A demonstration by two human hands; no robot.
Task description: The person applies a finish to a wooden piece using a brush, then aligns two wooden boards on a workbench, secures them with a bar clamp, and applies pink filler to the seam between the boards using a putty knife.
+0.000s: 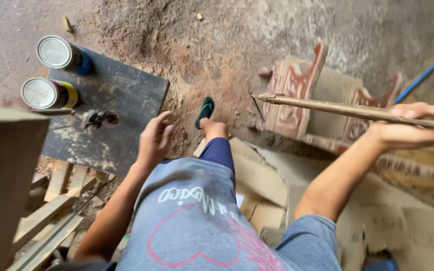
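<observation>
As the view looks steeply down, the wearer's grey shirt (197, 221) fills the near edge, its lower part cut off. A pale wooden block (3, 175) at left is cropped, and the loose wooden slats (51, 211) beneath it overlap too much to count. The left hand (154, 140) hangs in the air over the edge of a dark board (111, 115), fingers loosely spread and holding nothing. The right hand (408, 128), arm extended, grips one long wooden strip (337, 108) between thumb and fingers; the strip's far right end leaves the frame. One foot in a green sandal (205, 111) rests on the sawdust floor (202, 45). Two tins (59, 54) lie on the board, beside an indistinct small object. A carved wooden piece (297, 90) lies beyond the strip.
</observation>
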